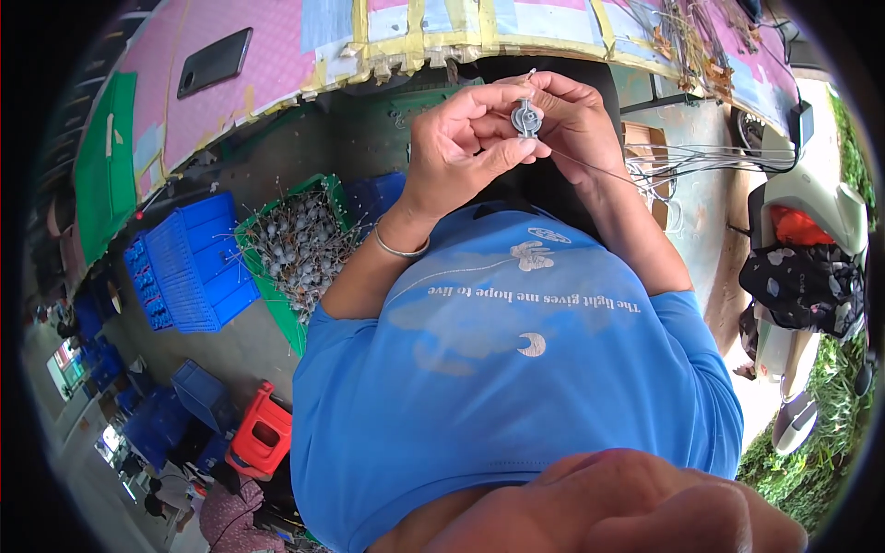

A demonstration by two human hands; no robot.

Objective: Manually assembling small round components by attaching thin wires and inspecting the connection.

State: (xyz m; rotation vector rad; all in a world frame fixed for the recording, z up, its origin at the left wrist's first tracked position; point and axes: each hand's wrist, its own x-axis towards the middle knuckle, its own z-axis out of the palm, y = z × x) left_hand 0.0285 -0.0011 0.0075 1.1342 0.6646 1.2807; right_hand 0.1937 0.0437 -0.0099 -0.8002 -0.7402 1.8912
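Observation:
Close under the table edge, both hands meet around a small round grey part with short tabs at top and bottom. My left hand pinches it between thumb and fingers from the left. From the right, my right hand has its fingertips closed at the part's upper side and edge. A thin grey wire runs from near the part, past my right wrist, toward the bundle at the right. Exactly how the wire joins the part is hidden by the fingers.
A taped pink table carries a dark phone and, at right, tangled wires. Beside my left arm stand a green crate of grey wired parts and blue crates. Loose wires stretch right, near a parked scooter. A red stool stands behind.

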